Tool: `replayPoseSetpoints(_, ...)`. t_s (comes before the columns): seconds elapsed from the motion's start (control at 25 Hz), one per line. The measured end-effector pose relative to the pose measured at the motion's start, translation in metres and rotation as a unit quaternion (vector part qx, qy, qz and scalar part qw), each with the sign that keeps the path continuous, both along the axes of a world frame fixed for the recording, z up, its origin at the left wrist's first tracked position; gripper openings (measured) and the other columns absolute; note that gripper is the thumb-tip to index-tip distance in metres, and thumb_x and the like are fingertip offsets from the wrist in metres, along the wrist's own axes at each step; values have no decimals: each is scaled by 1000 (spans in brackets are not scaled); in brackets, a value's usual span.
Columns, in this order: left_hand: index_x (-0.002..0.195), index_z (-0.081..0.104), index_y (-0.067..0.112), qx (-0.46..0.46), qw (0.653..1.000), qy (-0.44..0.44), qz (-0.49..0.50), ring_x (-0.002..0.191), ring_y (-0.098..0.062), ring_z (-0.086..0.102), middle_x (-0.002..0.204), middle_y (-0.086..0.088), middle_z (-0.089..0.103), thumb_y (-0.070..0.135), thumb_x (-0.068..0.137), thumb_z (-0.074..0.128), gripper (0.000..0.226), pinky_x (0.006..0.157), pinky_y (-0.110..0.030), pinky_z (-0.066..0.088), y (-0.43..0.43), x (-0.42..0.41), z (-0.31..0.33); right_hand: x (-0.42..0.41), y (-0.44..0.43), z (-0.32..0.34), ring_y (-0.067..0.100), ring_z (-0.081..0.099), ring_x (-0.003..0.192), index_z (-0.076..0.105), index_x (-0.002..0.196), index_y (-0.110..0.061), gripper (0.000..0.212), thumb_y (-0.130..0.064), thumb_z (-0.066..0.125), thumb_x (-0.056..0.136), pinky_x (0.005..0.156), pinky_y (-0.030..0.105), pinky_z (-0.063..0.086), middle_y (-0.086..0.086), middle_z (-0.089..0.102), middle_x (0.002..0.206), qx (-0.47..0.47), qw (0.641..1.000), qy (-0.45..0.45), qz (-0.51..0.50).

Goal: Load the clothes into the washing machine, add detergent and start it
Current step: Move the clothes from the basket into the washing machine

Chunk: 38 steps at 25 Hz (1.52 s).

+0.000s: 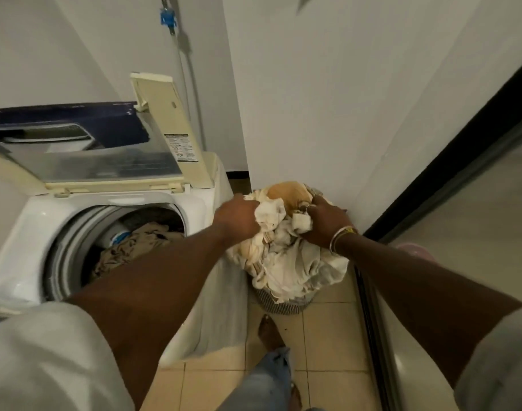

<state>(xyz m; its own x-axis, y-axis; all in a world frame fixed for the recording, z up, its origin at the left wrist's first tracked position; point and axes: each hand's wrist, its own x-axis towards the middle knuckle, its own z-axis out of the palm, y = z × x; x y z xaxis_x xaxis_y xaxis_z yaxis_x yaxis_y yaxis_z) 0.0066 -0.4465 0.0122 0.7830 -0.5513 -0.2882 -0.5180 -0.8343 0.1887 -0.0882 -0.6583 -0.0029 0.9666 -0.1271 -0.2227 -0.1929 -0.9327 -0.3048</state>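
Left hand [236,216] and right hand [325,223], fingers [314,203] curled into pale clothes [289,262] heaped in the basket [283,305], likely gathering a load for the open washing machine [31,232] at frame left.

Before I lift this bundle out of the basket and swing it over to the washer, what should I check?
1. Position of the washer lid, raised: ok.
2. Room in the drum: cannot tell; tan clothes lie inside.
3. Grip of the left hand on the pale clothes: ok.
4. Grip of the right hand on the same pile: ok.
5. Bundle free of the basket: cannot tell; cloth hangs over its rim.
6. Detergent in view: not ok, none shows.
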Motion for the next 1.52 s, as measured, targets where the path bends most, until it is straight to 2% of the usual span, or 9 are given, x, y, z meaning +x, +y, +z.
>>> replayPoseSetpoints(0.16, 115, 60, 28, -18, 997, -71, 21, 101, -31, 62, 110, -9, 56, 43, 82, 58, 37, 81, -34, 47, 37, -8, 78, -7, 39, 80, 32, 60, 106, 59, 123, -29, 59, -56, 71, 72, 86, 38, 52, 3, 52, 125, -4, 997, -71, -9)
replayPoseSetpoints(0.36, 111, 63, 33, -24, 989, -133, 59, 95, -28, 64, 107, -5, 61, 58, 82, 50, 40, 77, -36, 51, 106, -16, 166, 1, 106, 168, 34, 61, 102, 59, 118, -20, 55, -49, 73, 73, 84, 38, 51, 8, 59, 114, 36, 984, -174, 7)
replayPoseSetpoints(0.6, 108, 65, 32, -44, 974, -172, 143, 99, -27, 64, 109, -3, 66, 63, 79, 50, 45, 83, -39, 54, 214, -9, 217, 44, 206, 210, 25, 62, 98, 62, 113, -26, 57, -61, 69, 69, 80, 33, 51, -1, 61, 107, 100, 965, -235, 55)
replayPoseSetpoints(0.8, 132, 52, 29, -45, 966, -141, 214, 117, -30, 56, 130, -8, 55, 47, 82, 64, 55, 96, -40, 46, 307, 12, 161, 80, 291, 167, 26, 58, 103, 59, 118, -17, 59, -49, 76, 72, 84, 35, 49, 5, 59, 116, 136, 968, -203, 56)
replayPoseSetpoints(1.0, 140, 46, 18, -48, 961, -60, 267, 125, -34, 50, 135, -15, 48, 35, 77, 71, 71, 100, -40, 43, 383, 46, 77, 132, 350, 98, 25, 56, 111, 60, 123, -19, 60, -49, 77, 73, 93, 36, 49, 4, 55, 122, 135, 979, -145, 37)
replayPoseSetpoints(1.16, 144, 44, 15, -87, 958, 54, 267, 133, -33, 43, 142, -17, 46, 65, 67, 57, 92, 108, -36, 34, 422, 74, 6, 170, 385, 39, 31, 48, 126, 56, 132, -24, 66, -52, 74, 75, 104, 41, 37, 7, 45, 141, 100, 990, -74, 73)
replayPoseSetpoints(1.24, 143, 46, 11, -82, 957, 109, 256, 135, -32, 40, 144, -18, 45, 54, 76, 66, 82, 110, -33, 29, 431, 88, -30, 182, 401, 2, 32, 51, 124, 57, 132, -26, 68, -52, 75, 73, 101, 39, 43, 9, 44, 142, 108, 989, -32, 94)
replayPoseSetpoints(1.36, 133, 55, 9, -94, 956, 138, 243, 125, -31, 52, 133, -16, 57, 26, 84, 72, 55, 100, -31, 40, 432, 108, -75, 195, 420, -52, 31, 56, 116, 60, 128, -28, 64, -50, 76, 70, 95, 37, 49, 7, 50, 129, 140, 986, 15, 89)
replayPoseSetpoints(1.52, 142, 47, 9, -115, 946, 205, 221, 134, -32, 47, 143, -16, 51, 31, 86, 69, 64, 108, -35, 38, 432, 130, -113, 205, 445, -105, 30, 45, 131, 51, 138, -23, 70, -43, 77, 76, 107, 35, 38, 9, 46, 141, 140, 983, 88, 80)
